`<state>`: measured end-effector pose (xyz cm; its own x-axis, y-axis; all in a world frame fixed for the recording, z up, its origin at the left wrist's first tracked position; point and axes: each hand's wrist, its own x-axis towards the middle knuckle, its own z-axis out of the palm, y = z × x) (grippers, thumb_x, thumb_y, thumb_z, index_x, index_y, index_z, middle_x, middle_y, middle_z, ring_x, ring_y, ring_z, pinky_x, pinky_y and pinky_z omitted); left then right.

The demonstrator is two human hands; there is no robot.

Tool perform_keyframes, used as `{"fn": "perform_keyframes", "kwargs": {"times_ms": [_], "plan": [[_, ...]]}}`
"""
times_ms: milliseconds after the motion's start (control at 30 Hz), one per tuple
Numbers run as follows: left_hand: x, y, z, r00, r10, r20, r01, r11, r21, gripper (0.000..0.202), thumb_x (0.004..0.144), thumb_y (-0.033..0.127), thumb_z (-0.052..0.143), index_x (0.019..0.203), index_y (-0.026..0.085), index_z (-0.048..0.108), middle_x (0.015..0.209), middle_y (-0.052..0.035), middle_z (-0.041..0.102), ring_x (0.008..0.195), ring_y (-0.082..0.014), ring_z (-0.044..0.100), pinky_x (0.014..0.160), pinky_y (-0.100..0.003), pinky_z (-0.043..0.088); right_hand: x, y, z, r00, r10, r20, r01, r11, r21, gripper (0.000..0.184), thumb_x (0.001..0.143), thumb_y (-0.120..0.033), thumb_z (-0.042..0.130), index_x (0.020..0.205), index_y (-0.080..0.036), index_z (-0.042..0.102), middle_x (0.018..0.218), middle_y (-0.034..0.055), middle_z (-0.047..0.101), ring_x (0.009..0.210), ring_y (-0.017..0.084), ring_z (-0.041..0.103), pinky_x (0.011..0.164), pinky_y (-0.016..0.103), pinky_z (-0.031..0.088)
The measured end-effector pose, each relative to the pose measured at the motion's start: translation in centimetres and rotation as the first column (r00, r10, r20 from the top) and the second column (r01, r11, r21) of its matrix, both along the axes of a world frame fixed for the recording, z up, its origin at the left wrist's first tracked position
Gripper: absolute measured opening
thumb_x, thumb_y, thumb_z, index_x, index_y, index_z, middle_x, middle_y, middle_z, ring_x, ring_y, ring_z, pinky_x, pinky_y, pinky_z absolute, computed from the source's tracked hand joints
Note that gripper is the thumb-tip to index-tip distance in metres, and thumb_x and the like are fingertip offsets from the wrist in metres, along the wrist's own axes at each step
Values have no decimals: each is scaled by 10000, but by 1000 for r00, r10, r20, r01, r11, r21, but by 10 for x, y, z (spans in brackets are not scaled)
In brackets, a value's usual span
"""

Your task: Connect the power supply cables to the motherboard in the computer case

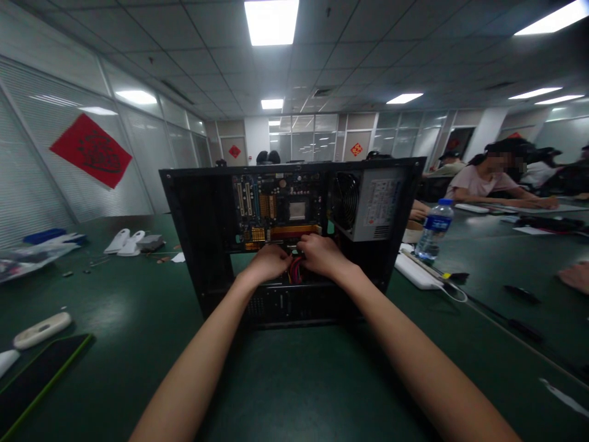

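Between the curled left hand (270, 263) and right hand (323, 254), cables (297, 271) are seen; whether they are pinched cannot be told.

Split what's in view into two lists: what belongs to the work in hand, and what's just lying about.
Seemingly part of the work:
- open computer case
- coloured cables at both hands' fingers
- circuit board
- power supply

Apparently just lying about:
- water bottle
- green-edged dark mat
- cream oval object
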<state>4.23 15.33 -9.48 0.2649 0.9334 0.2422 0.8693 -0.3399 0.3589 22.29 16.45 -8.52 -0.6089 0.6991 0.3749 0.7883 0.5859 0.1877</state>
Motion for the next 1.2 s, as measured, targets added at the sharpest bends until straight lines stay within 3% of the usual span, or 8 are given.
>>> {"fn": "perform_keyframes", "kwargs": {"times_ms": [267,600,1200], "plan": [[1,-1,1,996,-7,-90,10,999,32,363,883,366,510,708,168,760,708,-79,732,601,-162,587,546,-273,331,-1,-1,1,1000,-5,3,5,1000,-8,220,839,-185,555,996,-148,705,1060,105,676,995,249,627,672,305,448],[2,-4,2,997,-16,-81,18,1000,25,362,889,384,514,702,180,748,714,-68,732,612,-163,600,551,-271,347,0,0,0,1000,-4,-1,4,1000,-16,213,847,-189,555,994,-154,704,1064,105,674,1003,248,620,681,308,447],[6,-11,11,974,128,-188,-125,992,30,378,912,428,486,814,219,784,901,-99,778,797,-229,709,620,-286,453,-1,3,-1,1000,-6,-20,5,1000,-28,213,843,-202,568,1003,-157,701,1083,100,674,1001,245,628,721,309,465]]}}
